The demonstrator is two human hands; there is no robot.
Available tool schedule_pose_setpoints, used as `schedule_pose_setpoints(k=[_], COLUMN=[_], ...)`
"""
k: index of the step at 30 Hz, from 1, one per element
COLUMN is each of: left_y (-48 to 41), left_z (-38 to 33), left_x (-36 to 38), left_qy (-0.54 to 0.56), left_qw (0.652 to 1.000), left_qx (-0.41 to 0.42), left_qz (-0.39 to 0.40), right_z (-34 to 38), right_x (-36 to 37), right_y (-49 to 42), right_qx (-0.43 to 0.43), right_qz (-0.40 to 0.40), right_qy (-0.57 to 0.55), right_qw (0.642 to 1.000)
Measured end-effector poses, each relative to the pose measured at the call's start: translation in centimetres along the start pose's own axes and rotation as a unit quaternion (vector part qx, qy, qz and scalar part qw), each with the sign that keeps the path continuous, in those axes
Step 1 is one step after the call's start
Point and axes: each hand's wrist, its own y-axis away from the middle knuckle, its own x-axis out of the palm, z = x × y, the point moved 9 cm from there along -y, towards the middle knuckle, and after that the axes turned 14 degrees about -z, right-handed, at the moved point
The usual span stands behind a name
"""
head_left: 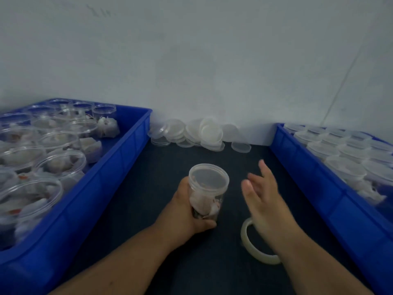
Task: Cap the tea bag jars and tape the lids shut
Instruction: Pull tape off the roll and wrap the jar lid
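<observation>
Gripping clear jar (207, 188) round its lower half: left hand (187, 211), fingers and thumb curled about the wall, thumb tip at the base. Jar at centre of dark mat (170, 162), upper half and mouth standing clear above the grip; pale tea bags (202, 204) visible inside, partly hidden by the fingers. Translucent lid (209, 174) seated on the mouth. Resting on the mat or lifted just off it: cannot tell. Right hand (261, 194) just right of the jar, apart from it, fingers straight and spread, holding nothing, blurred. Tape roll (247, 237) flat on the mat below the right wrist, partly covered by it, near the jar's base but not touching. Left blue crate (119, 167) beside the mat, holding open jars (57, 141) of tea bags. Right blue crate (308, 188) on the opposite side, holding capped jars (344, 154) in rows. Loose lids (197, 135) heaped against the wall (191, 60) between the two crates, one lying flat apart at the right end.
</observation>
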Motion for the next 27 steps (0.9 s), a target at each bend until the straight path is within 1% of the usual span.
schedule_pose_setpoints(k=[1,2,3,4,5,6,7,8,9,10,11,12,13,14,15,18,20,21,23,25,27], left_y=[0.0,0.1,0.3,0.6,0.9,1.3,1.6,2.1,2.7,3.4,4.3,5.1,5.9,6.4,6.7,7.2,7.5,7.8,8.4,9.0,9.4], left_z=[-0.1,-0.2,-0.3,-0.6,-0.7,-1.0,-1.5,-2.2,-3.3,-4.7,-6.3,-7.8,-9.0,-9.9,-10.5,-11.9,-12.7,-12.9,-13.6,-14.1,-13.9], left_x=[0.1,0.3,0.4,0.4,0.2,-0.2,-0.9,-1.8,-2.7,-3.5,-3.9,-4.2,-4.3,-4.3,-4.2,-4.7,-5.2,-5.4,-5.9,-6.5,-6.8], left_qy=[-0.017,-0.034,-0.048,-0.056,-0.057,-0.054,-0.047,-0.041,-0.041,-0.045,-0.052,-0.058,-0.061,-0.059,-0.046,0.032,0.063,0.062,0.024,-0.004,-0.003], left_qw=[1.0,0.998,0.996,0.995,0.994,0.993,0.994,0.995,0.994,0.992,0.986,0.979,0.974,0.972,0.974,0.984,0.982,0.98,0.972,0.96,0.956], left_qx=[-0.006,-0.012,-0.02,-0.033,-0.053,-0.076,-0.094,-0.091,-0.065,-0.011,0.054,0.113,0.157,0.183,0.188,0.171,0.176,0.189,0.229,0.261,0.256], left_qz=[0.019,0.042,0.065,0.08,0.082,0.068,0.031,-0.02,-0.073,-0.118,-0.146,-0.158,-0.154,-0.136,-0.114,-0.048,-0.024,-0.023,-0.052,-0.105,-0.142], right_z=[-1.1,-2.0,-2.7,-3.7,-4.5,-5.2,-5.2,-5.0,-4.5,-3.4,-2.3,-0.8,0.6,2.0,3.3,6.7,7.9,8.1,8.1,7.7,7.3], right_x=[-1.8,-3.1,-3.6,-3.3,-2.7,-2.2,-1.9,-1.9,-2.0,-2.6,-3.9,-5.4,-6.8,-7.8,-7.9,-6.8,-6.5,-6.3,-6.1,-5.9,-5.9], right_y=[0.1,0.4,1.0,1.8,2.6,3.4,3.8,4.0,4.1,4.3,4.3,4.5,5.0,5.7,6.5,9.1,10.3,10.6,10.9,10.8,10.7], right_qx=[-0.016,-0.028,-0.041,-0.058,-0.067,-0.078,-0.094,-0.111,-0.123,-0.138,-0.149,-0.17,-0.202,-0.242,-0.283,-0.391,-0.42,-0.423,-0.425,-0.411,-0.388], right_qz=[-0.019,-0.018,0.018,0.077,0.139,0.18,0.195,0.185,0.157,0.113,0.046,-0.029,-0.085,-0.116,-0.118,-0.089,-0.085,-0.08,-0.079,-0.072,-0.07], right_qy=[0.076,0.164,0.255,0.342,0.419,0.478,0.517,0.528,0.516,0.492,0.446,0.381,0.315,0.263,0.233,0.182,0.157,0.154,0.151,0.155,0.153], right_qw=[0.997,0.986,0.966,0.935,0.895,0.856,0.828,0.821,0.833,0.852,0.881,0.908,0.923,0.927,0.923,0.898,0.89,0.889,0.889,0.896,0.906])
